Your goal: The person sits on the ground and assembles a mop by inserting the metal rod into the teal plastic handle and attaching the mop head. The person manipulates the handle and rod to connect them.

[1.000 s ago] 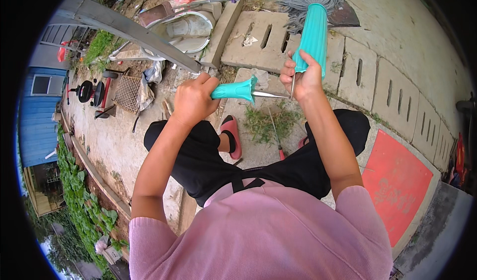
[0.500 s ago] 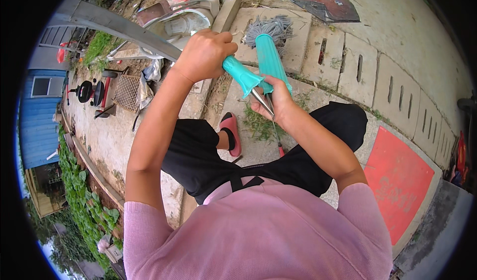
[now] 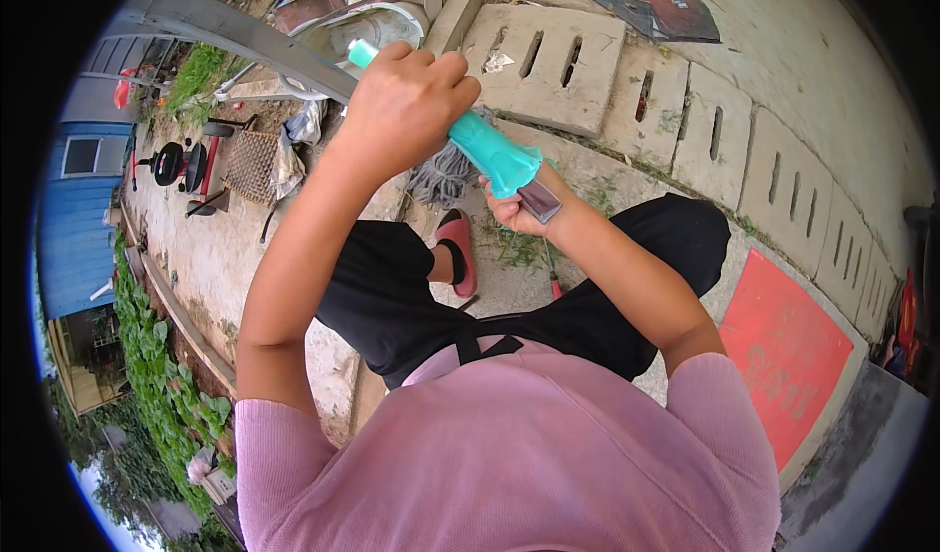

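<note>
My left hand (image 3: 416, 101) is wrapped round a teal ribbed plastic sleeve (image 3: 494, 150). The sleeve slants from upper left down to a flared, frilled end at my right wrist, and its pale tip shows past my knuckles. Below it, the grey string mop head (image 3: 443, 172) hangs partly hidden. My right hand (image 3: 514, 207) is closed at the flared end, its fingers curled under; it appears to grip the mop's other part, which the sleeve covers. A dark rectangular piece with a silver edge (image 3: 539, 201) shows against that wrist.
Near my right knee is a thin rod with a red handle (image 3: 555, 288). Slotted concrete slabs (image 3: 548, 67) run ahead and to the right. A grey metal post (image 3: 245, 43) crosses the upper left, before a white basin (image 3: 367, 38). A red mat (image 3: 783, 356) lies at right.
The mop head has swung from the far side to beneath my left hand. My right wrist has turned over, and the sleeve in my left hand now overlaps the other teal part.
</note>
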`<state>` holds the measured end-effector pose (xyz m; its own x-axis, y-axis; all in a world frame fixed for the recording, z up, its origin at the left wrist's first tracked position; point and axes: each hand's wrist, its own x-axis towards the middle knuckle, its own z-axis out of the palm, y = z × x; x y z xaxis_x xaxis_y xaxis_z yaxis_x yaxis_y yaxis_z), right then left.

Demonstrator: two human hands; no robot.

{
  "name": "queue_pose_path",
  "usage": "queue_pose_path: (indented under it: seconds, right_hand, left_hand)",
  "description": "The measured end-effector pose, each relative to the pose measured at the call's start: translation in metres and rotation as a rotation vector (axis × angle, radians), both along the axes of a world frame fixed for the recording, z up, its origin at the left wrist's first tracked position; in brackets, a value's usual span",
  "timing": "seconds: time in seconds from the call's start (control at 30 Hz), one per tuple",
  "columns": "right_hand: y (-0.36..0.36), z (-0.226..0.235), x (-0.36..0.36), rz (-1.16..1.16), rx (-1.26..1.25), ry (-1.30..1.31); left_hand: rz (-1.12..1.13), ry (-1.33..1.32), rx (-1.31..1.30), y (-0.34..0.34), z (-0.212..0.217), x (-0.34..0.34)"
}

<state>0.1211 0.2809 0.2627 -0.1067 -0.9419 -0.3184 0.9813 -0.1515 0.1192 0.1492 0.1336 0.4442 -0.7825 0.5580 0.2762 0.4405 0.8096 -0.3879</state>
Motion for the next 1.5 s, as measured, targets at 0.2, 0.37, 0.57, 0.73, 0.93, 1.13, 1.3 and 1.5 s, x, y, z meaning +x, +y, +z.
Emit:
queue_pose_path:
  seconds: [0.2,0.37,0.57,0.73,0.93,1.13,1.3,1.5]
  right_hand:
    - [-0.001,0.001,-0.067,-0.541,0.372,0.153]
    - [-0.011,0.012,-0.082,-0.905,0.675,0.543]
    - [-0.004,0.014,-0.089,-1.117,0.994,1.06]
    - [0.014,0.066,-0.086,-0.812,0.659,0.514]
    - [0.03,0.033,-0.094,-0.805,0.23,0.177]
    - [0.029,0.028,-0.084,-0.785,0.079,0.025]
    - [0.045,0.012,-0.109,-0.838,0.006,-0.139]
    - [0.051,0.034,-0.105,-0.774,-0.245,-0.207]
  left_hand:
    - [0.585,-0.438,0.362,0.038,-0.011,0.094]
    - [0.71,-1.095,1.534,0.074,-0.087,0.12]
    - [0.701,-1.247,2.366,0.111,-0.07,0.105]
    - [0.539,-0.499,0.817,0.004,-0.109,0.088]
    - [0.301,-0.237,0.139,-0.022,-0.053,0.049]
    - [0.174,-0.124,-0.129,-0.024,-0.013,0.037]
    - [0.311,-0.398,0.234,0.023,-0.001,0.042]
    - [0.373,-0.497,0.964,0.042,-0.113,0.069]
